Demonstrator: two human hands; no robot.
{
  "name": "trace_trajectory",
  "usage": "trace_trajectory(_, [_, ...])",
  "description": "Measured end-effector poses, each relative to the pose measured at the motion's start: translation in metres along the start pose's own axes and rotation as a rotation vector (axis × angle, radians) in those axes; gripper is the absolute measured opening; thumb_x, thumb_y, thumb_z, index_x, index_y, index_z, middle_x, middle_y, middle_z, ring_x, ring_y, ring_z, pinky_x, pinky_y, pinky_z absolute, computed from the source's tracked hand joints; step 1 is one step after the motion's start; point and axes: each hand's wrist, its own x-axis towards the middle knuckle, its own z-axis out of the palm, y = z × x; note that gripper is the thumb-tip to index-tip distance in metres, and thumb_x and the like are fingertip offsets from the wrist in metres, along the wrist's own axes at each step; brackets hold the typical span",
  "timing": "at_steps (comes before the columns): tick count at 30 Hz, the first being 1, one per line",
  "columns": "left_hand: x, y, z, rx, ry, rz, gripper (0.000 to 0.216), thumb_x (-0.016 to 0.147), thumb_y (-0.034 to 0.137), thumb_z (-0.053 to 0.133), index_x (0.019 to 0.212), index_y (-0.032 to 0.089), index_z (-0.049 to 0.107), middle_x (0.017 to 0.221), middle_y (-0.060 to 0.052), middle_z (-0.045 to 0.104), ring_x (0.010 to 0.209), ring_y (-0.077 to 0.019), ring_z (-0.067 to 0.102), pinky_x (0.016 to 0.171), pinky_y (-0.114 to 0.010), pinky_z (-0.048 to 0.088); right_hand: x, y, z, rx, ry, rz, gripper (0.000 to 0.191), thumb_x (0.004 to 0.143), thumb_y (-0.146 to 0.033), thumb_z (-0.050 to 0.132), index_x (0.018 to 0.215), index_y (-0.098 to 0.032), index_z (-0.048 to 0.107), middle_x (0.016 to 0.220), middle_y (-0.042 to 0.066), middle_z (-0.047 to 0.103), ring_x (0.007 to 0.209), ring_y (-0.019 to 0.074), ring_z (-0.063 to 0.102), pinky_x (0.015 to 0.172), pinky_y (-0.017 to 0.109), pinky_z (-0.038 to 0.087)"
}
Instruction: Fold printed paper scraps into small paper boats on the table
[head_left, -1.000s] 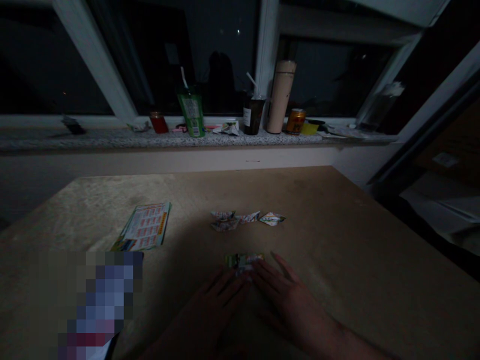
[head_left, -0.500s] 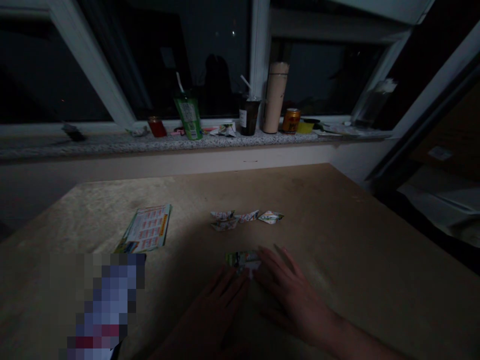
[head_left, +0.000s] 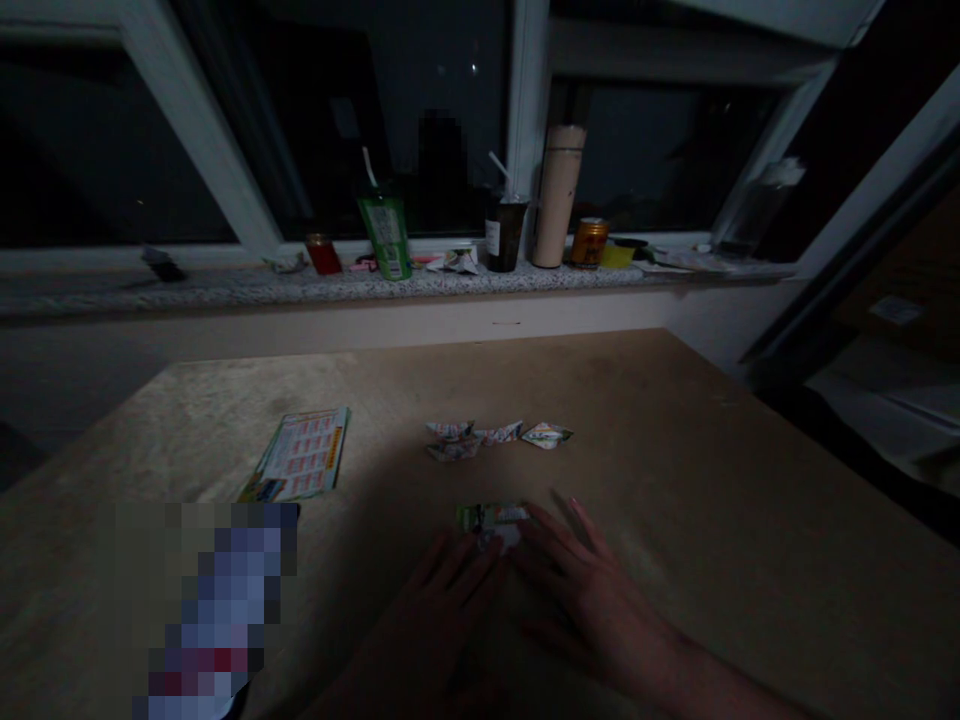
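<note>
In dim light, a small folded piece of printed paper (head_left: 491, 518) lies on the wooden table (head_left: 675, 450) just beyond my fingertips. My left hand (head_left: 442, 600) lies flat with fingers stretched toward the paper's near edge. My right hand (head_left: 585, 590) also lies flat, fingers spread, its fingertips touching the paper's right end. Farther back, several small folded paper pieces (head_left: 495, 438) lie in a loose row.
A printed leaflet (head_left: 300, 465) lies to the left on the table. On the stone windowsill (head_left: 187, 290) stand a green drink cup (head_left: 385, 232), a dark cup (head_left: 504, 232), a tall flask (head_left: 558, 195), a can (head_left: 588, 243) and a red jar (head_left: 323, 254).
Both hands stay at the folded paper; the right hand's fingers shifted slightly over its right end. The view moved a little.
</note>
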Motion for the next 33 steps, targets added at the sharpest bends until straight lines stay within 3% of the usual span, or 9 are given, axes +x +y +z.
trace_trajectory(6, [0.0011, 0.0017, -0.003, -0.002, -0.019, -0.003, 0.089, 0.085, 0.051, 0.059, 0.15, 0.023, 0.004, 0.154, -0.006, 0.019, 0.138, -0.033, 0.021, 0.112, -0.054, 0.014, -0.0001, 0.0018, 0.0, 0.031, 0.025, 0.002, 0.059, 0.085, -0.033, 0.056, 0.14, -0.018, 0.04, 0.144, 0.008, 0.042, 0.138, 0.0276, 0.025, 0.113, 0.058, 0.001])
trace_trajectory(12, [0.0005, 0.0024, -0.0051, -0.003, -0.032, -0.008, 0.084, 0.086, 0.054, 0.057, 0.15, 0.023, 0.011, 0.154, -0.006, 0.018, 0.138, -0.0327, 0.018, 0.112, -0.055, 0.013, -0.0011, 0.0038, 0.0077, -0.068, 0.154, 0.106, 0.064, 0.085, -0.033, 0.056, 0.143, -0.016, 0.035, 0.151, 0.012, 0.027, 0.139, 0.0318, 0.02, 0.111, 0.06, 0.016])
trace_trajectory(20, [0.0011, -0.0029, 0.0024, 0.01, -0.036, -0.005, 0.09, 0.083, 0.052, 0.061, 0.15, 0.022, 0.009, 0.154, -0.006, 0.016, 0.138, -0.0344, 0.018, 0.111, -0.056, 0.016, 0.0, 0.002, 0.0038, -0.037, 0.093, 0.105, 0.066, 0.084, -0.04, 0.059, 0.143, -0.025, 0.034, 0.156, 0.009, 0.009, 0.14, 0.0341, 0.015, 0.11, 0.062, 0.012])
trace_trajectory(33, [0.001, -0.0013, -0.0007, 0.011, -0.02, -0.009, 0.086, 0.085, 0.05, 0.061, 0.15, 0.024, 0.012, 0.154, -0.006, 0.018, 0.138, -0.0339, 0.019, 0.112, -0.055, 0.014, 0.0023, 0.0033, 0.006, -0.075, 0.113, 0.143, 0.062, 0.084, -0.038, 0.058, 0.141, -0.021, 0.039, 0.155, 0.01, 0.014, 0.141, 0.0333, 0.015, 0.11, 0.062, 0.011])
